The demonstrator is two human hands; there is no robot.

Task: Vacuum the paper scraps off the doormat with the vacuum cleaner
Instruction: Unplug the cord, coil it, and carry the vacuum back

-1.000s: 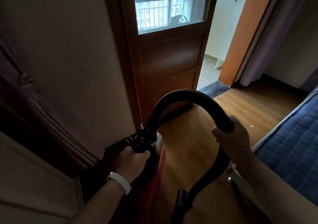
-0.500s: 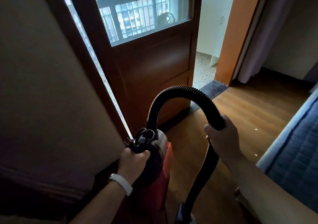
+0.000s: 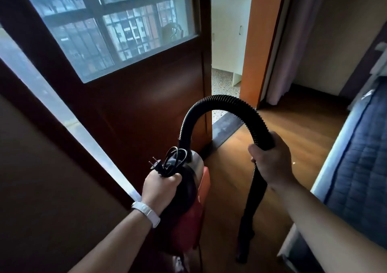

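Note:
A red and black vacuum cleaner [image 3: 199, 180] hangs in the air in front of me, carried by its top handle. My left hand [image 3: 160, 189] grips that handle together with the bundled power cord, whose plug [image 3: 154, 163] sticks up. A black ribbed hose [image 3: 219, 103] arches up from the body and down to the right. My right hand [image 3: 271, 161] grips the hose past the top of the arch. Below that hand the black tube and nozzle [image 3: 249, 220] hang toward the wooden floor. No doormat with paper scraps shows; a dark strip [image 3: 227, 126] lies at the doorway threshold.
A dark wooden door with a glass pane [image 3: 117, 31] stands open on the left. Beyond the doorway lies a speckled floor [image 3: 222, 82]. An orange door frame [image 3: 257, 42] and a pale curtain [image 3: 293, 42] stand right of it. A bed with a blue quilted cover [image 3: 360, 168] fills the right edge.
I have moved forward toward the doorway with the vacuum; the door and window now fill the left side where a wall and curtain were. Both hands keep their grips.

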